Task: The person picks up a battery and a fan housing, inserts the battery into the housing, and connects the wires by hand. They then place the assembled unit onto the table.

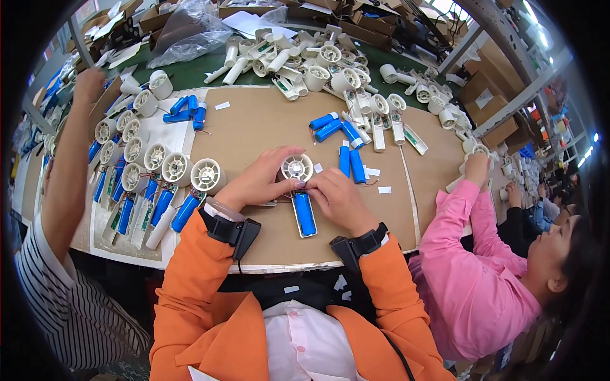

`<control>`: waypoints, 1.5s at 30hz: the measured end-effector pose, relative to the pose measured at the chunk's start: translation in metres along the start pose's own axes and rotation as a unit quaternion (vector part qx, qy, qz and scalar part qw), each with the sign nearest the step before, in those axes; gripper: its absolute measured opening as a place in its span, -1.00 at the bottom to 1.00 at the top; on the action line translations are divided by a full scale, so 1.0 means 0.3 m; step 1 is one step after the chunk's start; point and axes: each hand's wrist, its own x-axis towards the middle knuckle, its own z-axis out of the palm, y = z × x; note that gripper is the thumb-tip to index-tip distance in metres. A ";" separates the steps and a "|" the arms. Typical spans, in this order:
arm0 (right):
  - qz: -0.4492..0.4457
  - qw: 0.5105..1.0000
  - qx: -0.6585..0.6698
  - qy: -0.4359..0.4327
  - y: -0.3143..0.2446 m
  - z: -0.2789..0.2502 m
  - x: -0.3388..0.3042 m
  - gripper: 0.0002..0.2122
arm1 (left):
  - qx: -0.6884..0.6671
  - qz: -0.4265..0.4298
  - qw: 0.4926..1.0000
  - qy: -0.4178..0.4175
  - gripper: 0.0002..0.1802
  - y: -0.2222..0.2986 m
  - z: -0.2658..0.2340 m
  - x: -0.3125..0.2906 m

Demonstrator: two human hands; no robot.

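In front of me on the cardboard-covered table lies a white plastic fan housing (pixel 297 167), its round head away from me and its open handle toward me. A blue cylindrical battery (pixel 305 214) sits in the handle. My left hand (pixel 265 178) is closed round the left side of the head, with its thumb across the neck. At that neck my right hand (pixel 335 195) pinches thin red wires (pixel 301 190). The fingertips of both hands nearly meet there and hide the wire ends.
Several fan housings with blue batteries (pixel 208 176) stand in rows at my left. Loose blue batteries (pixel 328 130) lie beyond my hands, before a heap of white housings (pixel 316 77). A co-worker's bare arm (pixel 70 159) reaches in at left; a pink-sleeved co-worker (pixel 470 254) works at right.
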 end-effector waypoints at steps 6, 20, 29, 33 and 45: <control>0.017 0.999 -0.014 0.034 -0.026 0.029 -0.012 -0.88 | -0.009 -0.009 1.000 -0.003 -0.33 0.008 0.002 0.001; 0.135 0.980 0.067 0.127 0.025 -0.025 -0.022 -0.89 | -0.001 -0.007 0.999 -0.031 -0.34 0.016 -0.003 0.003; 0.121 0.976 0.049 0.174 0.043 -0.023 -0.014 -0.91 | -0.041 -0.041 0.998 -0.016 -0.18 0.014 0.028 0.008; 0.137 0.970 0.070 0.190 0.030 -0.031 -0.016 -0.92 | 0.006 -0.051 0.995 0.081 -0.03 0.007 0.103 -0.033; 0.124 0.962 0.102 0.220 0.028 -0.030 -0.035 -0.91 | 0.236 -0.120 0.954 0.139 0.01 0.118 0.194 -0.137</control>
